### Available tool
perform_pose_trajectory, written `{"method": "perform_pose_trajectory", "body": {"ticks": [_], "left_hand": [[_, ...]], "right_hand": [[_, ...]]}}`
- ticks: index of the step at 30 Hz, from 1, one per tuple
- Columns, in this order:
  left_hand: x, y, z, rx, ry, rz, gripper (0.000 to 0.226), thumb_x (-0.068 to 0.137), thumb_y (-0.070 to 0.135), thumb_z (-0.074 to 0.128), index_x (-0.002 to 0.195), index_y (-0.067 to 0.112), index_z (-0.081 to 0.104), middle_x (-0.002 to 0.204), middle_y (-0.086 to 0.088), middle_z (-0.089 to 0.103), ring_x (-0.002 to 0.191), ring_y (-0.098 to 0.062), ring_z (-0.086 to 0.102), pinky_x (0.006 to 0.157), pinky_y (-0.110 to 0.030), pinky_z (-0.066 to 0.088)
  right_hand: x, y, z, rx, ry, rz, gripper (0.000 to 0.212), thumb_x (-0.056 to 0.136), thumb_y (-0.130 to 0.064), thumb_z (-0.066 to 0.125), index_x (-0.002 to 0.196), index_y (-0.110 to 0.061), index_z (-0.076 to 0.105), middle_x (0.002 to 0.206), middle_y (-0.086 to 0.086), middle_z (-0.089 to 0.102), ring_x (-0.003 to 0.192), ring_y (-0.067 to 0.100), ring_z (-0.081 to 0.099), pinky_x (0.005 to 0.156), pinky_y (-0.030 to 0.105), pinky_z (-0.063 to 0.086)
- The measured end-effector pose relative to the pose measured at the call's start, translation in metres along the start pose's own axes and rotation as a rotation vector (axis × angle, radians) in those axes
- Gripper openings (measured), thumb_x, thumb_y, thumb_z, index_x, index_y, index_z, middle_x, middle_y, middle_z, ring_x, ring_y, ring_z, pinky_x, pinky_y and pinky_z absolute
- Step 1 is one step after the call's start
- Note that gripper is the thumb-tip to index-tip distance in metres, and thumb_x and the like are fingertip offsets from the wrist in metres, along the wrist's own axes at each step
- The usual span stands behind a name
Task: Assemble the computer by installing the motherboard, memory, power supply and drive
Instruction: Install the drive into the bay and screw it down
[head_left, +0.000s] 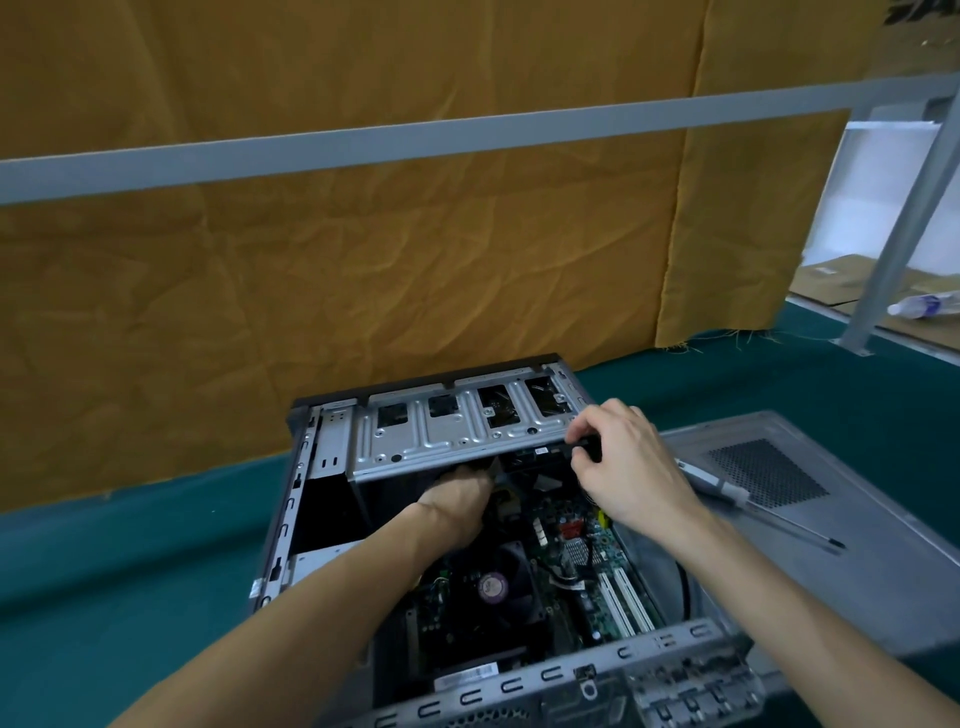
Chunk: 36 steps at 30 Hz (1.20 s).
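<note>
**Drive seating under the bay — inspection**

My right hand (631, 462) pinches a black drive (550, 451) at the metal bay (457, 426) edge; my left hand (460, 499) reaches beneath, grip hidden. The drive looks rigid, likely shock-sensitive — hold its sides. The case (283, 519) sits on green cloth (130, 545), screwdriver (748, 501) nearby.

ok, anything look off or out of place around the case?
Nothing damaged or spilled. One thing: the screwdriver lies loose on the removed side panel, right of the case, and might roll. Both hands, left hand and right hand, work under the drive cage.
</note>
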<state>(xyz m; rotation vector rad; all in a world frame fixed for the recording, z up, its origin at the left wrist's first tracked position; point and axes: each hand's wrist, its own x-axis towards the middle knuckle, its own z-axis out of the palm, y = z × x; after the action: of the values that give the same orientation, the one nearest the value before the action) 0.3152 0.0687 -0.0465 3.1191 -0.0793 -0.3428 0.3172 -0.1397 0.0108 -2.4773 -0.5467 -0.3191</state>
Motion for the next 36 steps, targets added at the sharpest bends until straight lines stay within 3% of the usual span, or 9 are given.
{"method": "perform_pose_trajectory", "body": {"ticks": [7, 11, 14, 18, 24, 28, 31, 34, 36], "left_hand": [[0.002, 0.006, -0.001, 0.1, -0.036, 0.0, 0.061, 0.101, -0.002, 0.046, 0.157, 0.001, 0.023, 0.149, -0.021, 0.045, 0.135, -0.034, 0.049, 0.106, -0.038, 0.042], [0.003, -0.001, -0.006, 0.218, -0.047, 0.083, 0.06, 0.104, 0.002, 0.041, 0.158, -0.001, 0.016, 0.16, -0.022, 0.03, 0.147, -0.033, 0.034, 0.119, -0.037, 0.027], [0.002, -0.008, -0.009, 0.165, -0.032, 0.087, 0.06, 0.104, 0.003, 0.042, 0.158, -0.001, 0.016, 0.162, -0.022, 0.029, 0.15, -0.033, 0.03, 0.122, -0.037, 0.024], [0.002, -0.002, -0.008, 0.135, 0.051, 0.058, 0.046, 0.1, 0.004, 0.05, 0.146, 0.001, 0.044, 0.151, -0.021, 0.045, 0.139, -0.038, 0.044, 0.112, -0.04, 0.036], [-0.004, 0.005, -0.014, 0.176, -0.001, 0.034, 0.051, 0.098, 0.002, 0.052, 0.148, 0.005, 0.041, 0.15, -0.018, 0.046, 0.138, -0.034, 0.046, 0.11, -0.039, 0.04], [-0.029, 0.007, -0.022, 0.195, -0.046, 0.13, 0.041, 0.096, 0.0, 0.051, 0.137, 0.005, 0.049, 0.135, -0.016, 0.056, 0.122, -0.034, 0.06, 0.092, -0.04, 0.05], [-0.049, 0.007, -0.029, 0.122, 0.073, 0.224, 0.043, 0.088, 0.005, 0.05, 0.129, 0.016, 0.059, 0.126, -0.01, 0.063, 0.112, -0.033, 0.064, 0.087, -0.041, 0.055], [-0.057, 0.017, -0.039, -0.096, 0.364, 0.322, 0.025, 0.092, 0.02, 0.052, 0.109, 0.025, 0.069, 0.111, 0.003, 0.069, 0.1, -0.024, 0.066, 0.079, -0.039, 0.056], [-0.047, 0.027, -0.043, -0.256, 0.53, 0.323, 0.018, 0.093, 0.027, 0.059, 0.109, 0.024, 0.066, 0.11, 0.004, 0.063, 0.101, -0.02, 0.062, 0.08, -0.038, 0.054]], "right_hand": [[0.0, 0.002, 0.0, 0.016, 0.005, 0.004, 0.012, 0.093, -0.015, 0.063, 0.097, -0.027, 0.061, 0.103, -0.009, 0.053, 0.1, 0.011, 0.046, 0.083, 0.026, 0.032], [0.0, 0.002, 0.0, 0.016, 0.002, 0.004, 0.012, 0.094, -0.015, 0.062, 0.098, -0.026, 0.062, 0.103, -0.008, 0.053, 0.101, 0.012, 0.046, 0.084, 0.027, 0.033], [-0.001, 0.002, 0.0, 0.011, 0.002, -0.001, 0.011, 0.094, -0.015, 0.062, 0.098, -0.025, 0.062, 0.103, -0.008, 0.054, 0.101, 0.012, 0.047, 0.084, 0.026, 0.033], [0.001, 0.004, 0.002, 0.005, 0.005, -0.007, 0.01, 0.094, -0.016, 0.062, 0.098, -0.026, 0.062, 0.103, -0.009, 0.054, 0.101, 0.012, 0.047, 0.085, 0.026, 0.034], [0.003, 0.007, 0.0, 0.01, -0.031, -0.024, 0.012, 0.095, -0.015, 0.062, 0.1, -0.026, 0.064, 0.107, -0.009, 0.055, 0.105, 0.012, 0.047, 0.087, 0.027, 0.034], [0.01, 0.016, -0.018, -0.077, -0.208, -0.094, 0.033, 0.094, -0.017, 0.068, 0.126, -0.021, 0.064, 0.127, -0.006, 0.053, 0.122, 0.014, 0.046, 0.106, 0.032, 0.039], [0.019, 0.017, -0.025, -0.217, -0.275, -0.144, 0.049, 0.093, -0.02, 0.071, 0.14, -0.021, 0.058, 0.138, -0.005, 0.048, 0.128, 0.016, 0.043, 0.11, 0.037, 0.039], [0.03, 0.014, -0.026, -0.307, -0.284, -0.173, 0.05, 0.092, -0.022, 0.072, 0.14, -0.018, 0.059, 0.137, 0.001, 0.048, 0.127, 0.021, 0.043, 0.104, 0.037, 0.043], [0.036, 0.012, -0.027, -0.342, -0.297, -0.182, 0.046, 0.092, -0.024, 0.073, 0.136, -0.018, 0.063, 0.133, 0.003, 0.049, 0.125, 0.024, 0.044, 0.1, 0.038, 0.044]]}}
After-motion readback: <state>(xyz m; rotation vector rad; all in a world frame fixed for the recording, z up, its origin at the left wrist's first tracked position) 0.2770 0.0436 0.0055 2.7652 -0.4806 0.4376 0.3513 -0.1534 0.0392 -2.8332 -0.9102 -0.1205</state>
